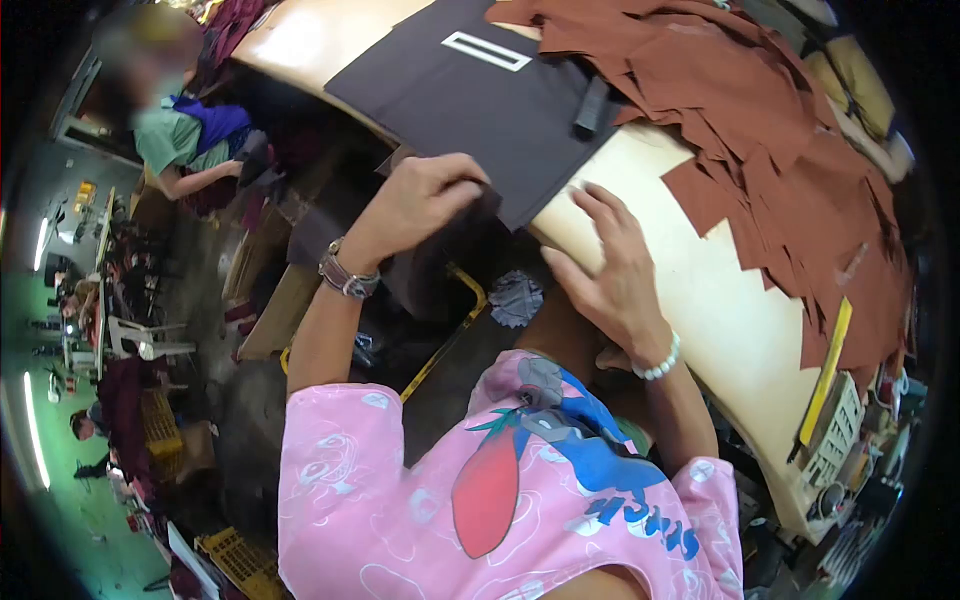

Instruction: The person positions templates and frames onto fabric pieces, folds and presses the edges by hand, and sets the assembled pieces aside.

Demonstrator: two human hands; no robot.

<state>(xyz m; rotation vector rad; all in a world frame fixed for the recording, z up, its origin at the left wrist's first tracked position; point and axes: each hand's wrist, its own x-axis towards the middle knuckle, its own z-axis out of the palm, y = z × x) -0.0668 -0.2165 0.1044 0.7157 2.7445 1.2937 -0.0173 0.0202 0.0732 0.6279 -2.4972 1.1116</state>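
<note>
My left hand point(430, 195), with a watch on the wrist, is closed at the table's near edge, its fingers curled on a dark cloth piece point(487, 205) that hangs below the tabletop. My right hand point(612, 270), with a pale bead bracelet, hovers over the edge with fingers apart and nothing in them. Between and beyond the hands lies a flat stack of dark grey cloth point(430, 95). On it rest a white slotted rectangular frame point(487, 51) and a small dark block point(591, 106).
Brown cut cloth pieces point(700, 100) are heaped across the pale table point(690, 255). A yellow ruler point(827, 370) leans by a light plastic basket point(835, 435) at right. A yellow metal bar point(440, 345) is below the table edge. Another person point(190, 140) handles dark cloth at upper left.
</note>
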